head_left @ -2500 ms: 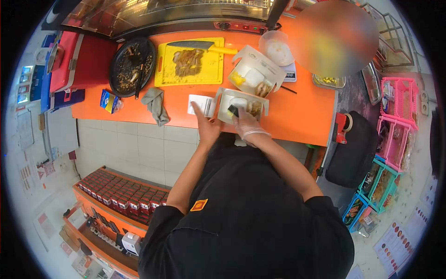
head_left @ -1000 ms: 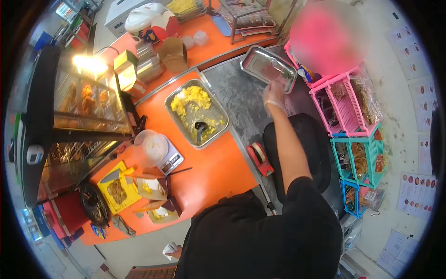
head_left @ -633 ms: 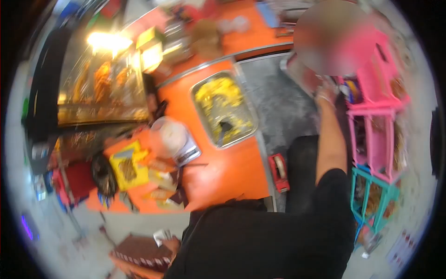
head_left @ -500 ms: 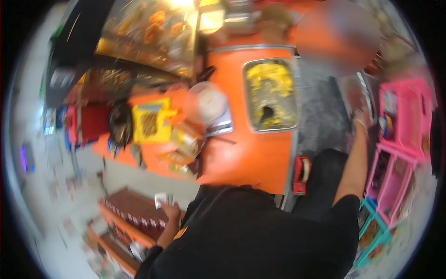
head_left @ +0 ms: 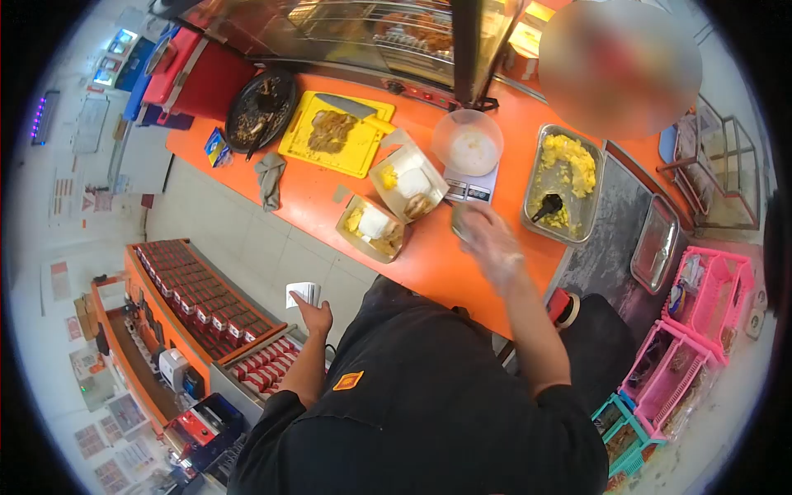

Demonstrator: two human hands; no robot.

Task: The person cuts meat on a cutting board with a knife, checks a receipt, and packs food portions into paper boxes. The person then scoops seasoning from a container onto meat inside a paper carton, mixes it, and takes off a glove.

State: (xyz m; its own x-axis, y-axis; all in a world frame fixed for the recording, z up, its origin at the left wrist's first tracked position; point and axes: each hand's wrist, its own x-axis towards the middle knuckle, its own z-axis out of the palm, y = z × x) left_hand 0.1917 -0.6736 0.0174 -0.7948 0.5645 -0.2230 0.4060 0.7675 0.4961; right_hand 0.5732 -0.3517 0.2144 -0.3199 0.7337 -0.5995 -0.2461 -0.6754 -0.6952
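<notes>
My left hand (head_left: 314, 317) is closed on a small white stack of paper slips (head_left: 302, 293), held out over the floor beside the counter. My right hand (head_left: 488, 244), in a clear plastic glove, is over the orange counter, its fingers closed on a small greenish piece (head_left: 459, 221) whose kind I cannot make out. Just left of it stand two open food boxes: one box (head_left: 421, 183) holds white rice, yellow egg and brown meat, and the nearer box (head_left: 373, 234) is filled much the same. A clear tub (head_left: 468, 143) sits on a digital scale (head_left: 478, 191) behind that hand.
A metal tray of scrambled egg (head_left: 569, 177) with a black utensil is at right. A knife (head_left: 345, 106) and chopped meat (head_left: 330, 132) lie on a yellow board (head_left: 299, 148). A black pan (head_left: 262, 111), grey cloth (head_left: 270, 180) and pink baskets (head_left: 714, 280) flank the work area. Another person stands across the counter.
My right hand has moved left from beside the metal tray at far right to over the counter near the boxes. The view has swung and sharpened. My left hand still holds the slips.
</notes>
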